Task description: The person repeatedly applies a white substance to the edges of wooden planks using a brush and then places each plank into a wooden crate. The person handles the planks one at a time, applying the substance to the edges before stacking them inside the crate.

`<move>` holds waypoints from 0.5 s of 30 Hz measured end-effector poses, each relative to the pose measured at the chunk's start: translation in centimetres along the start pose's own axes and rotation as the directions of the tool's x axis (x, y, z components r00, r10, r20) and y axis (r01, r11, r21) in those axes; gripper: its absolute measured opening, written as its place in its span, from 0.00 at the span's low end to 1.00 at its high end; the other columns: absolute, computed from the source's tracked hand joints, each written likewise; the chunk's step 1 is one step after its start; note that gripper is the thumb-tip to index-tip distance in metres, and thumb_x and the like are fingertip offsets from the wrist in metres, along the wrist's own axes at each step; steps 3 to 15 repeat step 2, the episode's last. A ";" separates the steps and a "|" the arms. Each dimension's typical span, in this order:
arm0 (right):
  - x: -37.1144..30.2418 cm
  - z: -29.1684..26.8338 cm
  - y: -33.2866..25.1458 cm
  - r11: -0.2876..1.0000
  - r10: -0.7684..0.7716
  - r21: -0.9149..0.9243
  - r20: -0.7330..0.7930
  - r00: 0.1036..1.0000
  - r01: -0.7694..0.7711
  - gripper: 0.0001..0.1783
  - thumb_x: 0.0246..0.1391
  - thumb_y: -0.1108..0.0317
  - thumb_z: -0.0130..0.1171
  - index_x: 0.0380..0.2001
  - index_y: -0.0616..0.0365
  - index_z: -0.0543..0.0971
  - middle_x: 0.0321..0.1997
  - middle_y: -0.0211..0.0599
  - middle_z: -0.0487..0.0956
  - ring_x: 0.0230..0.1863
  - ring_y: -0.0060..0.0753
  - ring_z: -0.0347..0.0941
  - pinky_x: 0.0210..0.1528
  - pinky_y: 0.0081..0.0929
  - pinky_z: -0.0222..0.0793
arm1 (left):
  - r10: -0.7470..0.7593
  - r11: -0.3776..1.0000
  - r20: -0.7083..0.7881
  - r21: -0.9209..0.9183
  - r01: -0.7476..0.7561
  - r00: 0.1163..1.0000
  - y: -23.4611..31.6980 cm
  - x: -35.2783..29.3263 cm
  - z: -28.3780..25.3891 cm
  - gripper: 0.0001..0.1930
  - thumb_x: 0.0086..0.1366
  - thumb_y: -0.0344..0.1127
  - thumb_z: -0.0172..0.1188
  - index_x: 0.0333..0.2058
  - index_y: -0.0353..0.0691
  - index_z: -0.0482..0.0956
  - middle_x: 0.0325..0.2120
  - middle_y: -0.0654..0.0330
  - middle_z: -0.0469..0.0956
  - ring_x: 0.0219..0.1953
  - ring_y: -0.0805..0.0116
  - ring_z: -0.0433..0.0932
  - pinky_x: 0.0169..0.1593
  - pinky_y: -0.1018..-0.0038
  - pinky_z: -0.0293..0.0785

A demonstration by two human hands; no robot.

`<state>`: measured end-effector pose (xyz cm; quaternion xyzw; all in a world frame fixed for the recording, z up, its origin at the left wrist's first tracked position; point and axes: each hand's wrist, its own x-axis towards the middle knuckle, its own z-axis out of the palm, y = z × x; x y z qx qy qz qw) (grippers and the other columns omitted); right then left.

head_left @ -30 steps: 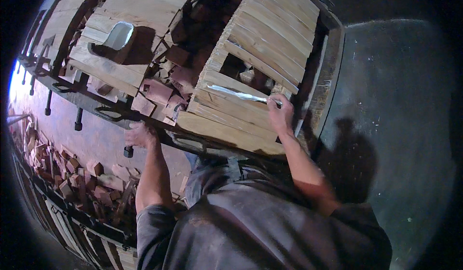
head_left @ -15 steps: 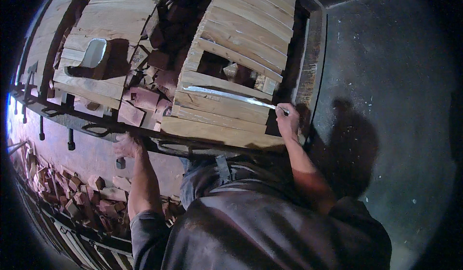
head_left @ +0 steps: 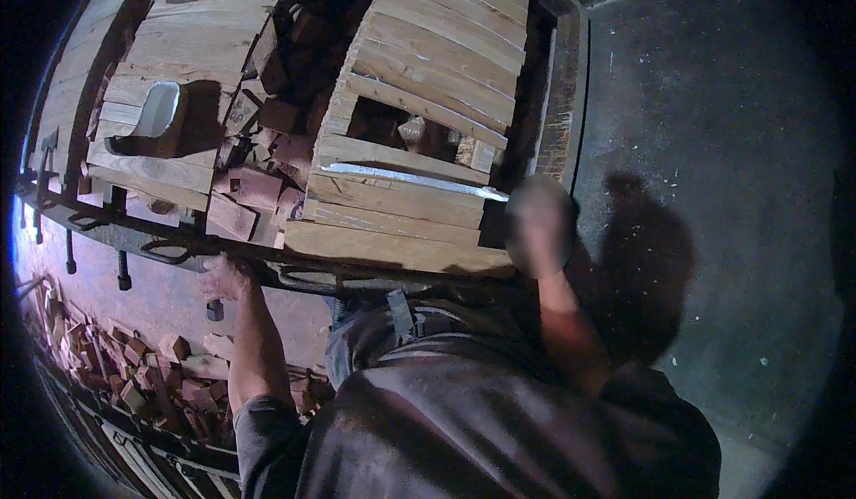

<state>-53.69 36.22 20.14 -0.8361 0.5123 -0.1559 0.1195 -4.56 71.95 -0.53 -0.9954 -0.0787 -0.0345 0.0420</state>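
My left hand grips the dark metal rail along the near edge of the rack, fingers curled against it. My right hand is at the right end of a plank with a shiny white wet strip along its edge. A blurred patch covers this hand, so its fingers and anything in them cannot be made out. Side by side in front of me lie the pale wooden planks, with a gap among them. On the left-hand planks stands a cut-open container, white inside.
Reddish wood offcuts fill the channel between the plank panels. Bolts hang below the rail. More wood scraps lie lower left. A metal side beam borders the planks, with grey floor beyond.
The view has shifted slightly, moving the planks left in the picture. Earlier my right hand pinched a thin stick-like tool at the white strip's end; now blur covers that hand. My left hand stays at the rail.
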 end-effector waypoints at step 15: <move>-0.7 -0.2 2.1 0.995 -0.098 -0.012 0.044 0.994 0.098 0.16 0.57 0.63 0.58 0.48 0.49 0.76 0.52 0.45 0.75 0.51 0.38 0.71 0.59 0.38 0.63 | 0.008 1.000 -0.027 0.004 -0.008 1.000 -0.1 0.4 1.7 0.20 0.55 0.54 0.55 0.33 0.41 0.75 0.39 0.49 0.71 0.48 0.49 0.67 0.51 0.48 0.59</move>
